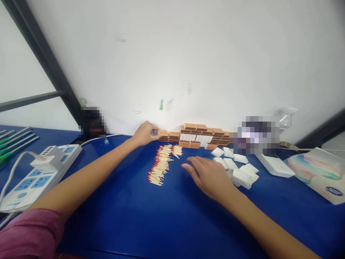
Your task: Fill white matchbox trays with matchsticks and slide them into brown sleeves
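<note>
At the wall side of the blue table, my left hand (147,133) grips the left end of a brown matchbox (163,136) between thumb and fingers. A second matchbox (174,136) stands just to its right. Beyond that rises a stack of matchboxes (194,144), some with white sides facing me. Red-tipped matchsticks (159,167) lie in a long pile in front of the boxes, with a smaller bunch (177,150) beside it. Over the table right of the matches is my right hand (208,176), fingers apart and nothing in it. White matchbox trays (244,175) lie just past it.
A white power strip (40,180) with a plugged-in adapter (45,162) sits at left, near green-handled tools (10,147). At right are a white box (275,164), a tissue pack (318,174) and a clear container (288,118). The white wall (167,64) bounds the back.
</note>
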A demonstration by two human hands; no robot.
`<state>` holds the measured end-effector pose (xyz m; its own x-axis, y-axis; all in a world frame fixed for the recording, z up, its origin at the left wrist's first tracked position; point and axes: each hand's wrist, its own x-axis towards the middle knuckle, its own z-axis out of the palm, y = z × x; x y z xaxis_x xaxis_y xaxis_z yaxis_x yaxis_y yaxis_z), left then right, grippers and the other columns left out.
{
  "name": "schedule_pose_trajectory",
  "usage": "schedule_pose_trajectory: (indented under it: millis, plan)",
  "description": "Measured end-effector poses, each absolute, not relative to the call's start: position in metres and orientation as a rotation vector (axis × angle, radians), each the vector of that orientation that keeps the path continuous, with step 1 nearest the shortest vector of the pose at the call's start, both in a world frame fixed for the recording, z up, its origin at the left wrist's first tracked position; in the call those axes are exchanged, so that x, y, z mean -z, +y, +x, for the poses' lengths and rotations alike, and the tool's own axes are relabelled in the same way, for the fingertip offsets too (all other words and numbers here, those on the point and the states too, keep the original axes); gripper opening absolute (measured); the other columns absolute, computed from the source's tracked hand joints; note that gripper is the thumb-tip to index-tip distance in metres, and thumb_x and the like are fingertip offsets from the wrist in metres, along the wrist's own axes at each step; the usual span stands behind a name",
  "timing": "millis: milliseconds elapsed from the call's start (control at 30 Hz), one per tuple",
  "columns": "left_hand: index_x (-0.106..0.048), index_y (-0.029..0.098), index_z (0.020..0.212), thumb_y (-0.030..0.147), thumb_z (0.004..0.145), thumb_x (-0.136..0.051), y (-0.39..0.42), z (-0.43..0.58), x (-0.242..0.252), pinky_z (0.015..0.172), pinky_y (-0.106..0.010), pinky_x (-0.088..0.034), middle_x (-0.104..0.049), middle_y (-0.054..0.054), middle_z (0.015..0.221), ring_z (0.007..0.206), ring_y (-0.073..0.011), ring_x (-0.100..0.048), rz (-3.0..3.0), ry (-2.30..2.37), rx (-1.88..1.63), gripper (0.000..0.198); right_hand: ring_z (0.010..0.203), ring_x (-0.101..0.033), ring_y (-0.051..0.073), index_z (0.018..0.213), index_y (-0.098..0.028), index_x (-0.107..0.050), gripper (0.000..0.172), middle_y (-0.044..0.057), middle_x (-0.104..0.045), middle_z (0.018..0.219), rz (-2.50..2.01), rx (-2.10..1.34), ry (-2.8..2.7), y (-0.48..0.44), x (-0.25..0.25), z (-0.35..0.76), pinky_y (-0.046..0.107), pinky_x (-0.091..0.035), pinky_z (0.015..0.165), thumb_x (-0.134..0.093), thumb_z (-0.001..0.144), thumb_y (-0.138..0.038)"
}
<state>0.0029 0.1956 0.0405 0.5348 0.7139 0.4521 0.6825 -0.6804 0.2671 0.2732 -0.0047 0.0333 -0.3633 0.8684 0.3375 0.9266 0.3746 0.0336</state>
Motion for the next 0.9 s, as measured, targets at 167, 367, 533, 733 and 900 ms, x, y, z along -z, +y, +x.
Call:
schedule_pose_trajectory:
  millis: [167, 367, 533, 733, 900]
  plan:
    - [-0.072, 0.016, 0.116, 0.036, 0.091, -0.077, 0.199, 0.005, -0.031, 0.1, -0.046, -0.054, -0.075, -0.008, 0.105, 0.104, -0.0253, -0.067, 2.68, 1.317, -0.808, 0.033, 0.082, -0.074, 0.027, 0.105, -0.018, -0.071, 0.057, 0.012, -0.078, 0.093, -1.588, 0.36, -2.386, -0.006, -0.037, 0.274, 0.033, -0.039, 0.062, -0.026, 0.113, -0.052]
    - [-0.061, 0.017, 0.134, 0.038, 0.102, -0.064, 0.191, 0.021, -0.032, 0.096, -0.046, -0.06, -0.063, -0.012, 0.134, 0.114, -0.0242, -0.067, 2.687, 1.383, -0.74, 0.038, 0.079, -0.074, 0.026, 0.103, -0.018, -0.071, 0.049, 0.009, -0.079, 0.093, -1.636, 0.438, -2.385, -0.003, -0.039, 0.278, 0.034, -0.036, 0.059, -0.035, 0.111, -0.05]
    - [-0.073, 0.014, 0.113, 0.032, 0.089, -0.078, 0.163, 0.021, -0.05, 0.103, -0.053, -0.049, -0.075, -0.013, 0.106, 0.112, -0.0328, -0.064, 2.705, 1.43, -0.818, 0.031, 0.087, -0.073, 0.028, 0.105, -0.019, -0.07, 0.035, 0.009, -0.079, 0.097, -1.813, 0.465, -2.345, 0.011, -0.036, 0.298, 0.034, -0.041, 0.064, -0.047, 0.109, -0.044]
    - [-0.075, 0.022, 0.102, 0.036, 0.093, -0.07, 0.089, 0.007, -0.065, 0.093, -0.042, -0.048, -0.078, -0.006, 0.099, 0.099, -0.0253, -0.066, 2.809, 1.161, -0.843, 0.018, 0.109, -0.061, 0.035, 0.112, -0.01, -0.07, 0.032, 0.022, -0.072, 0.11, -1.846, 0.678, -2.349, 0.036, -0.019, 0.335, 0.041, -0.047, 0.088, -0.059, 0.102, -0.038]
    - [-0.077, 0.022, 0.096, 0.037, 0.098, -0.066, 0.057, 0.005, -0.055, 0.088, -0.037, -0.051, -0.078, -0.003, 0.092, 0.09, -0.0205, -0.067, 2.826, 0.979, -0.854, 0.019, 0.105, -0.061, 0.033, 0.103, -0.012, -0.071, 0.025, 0.02, -0.073, 0.107, -1.928, 0.621, -2.317, 0.051, -0.004, 0.346, 0.039, -0.046, 0.085, -0.06, 0.101, -0.035]
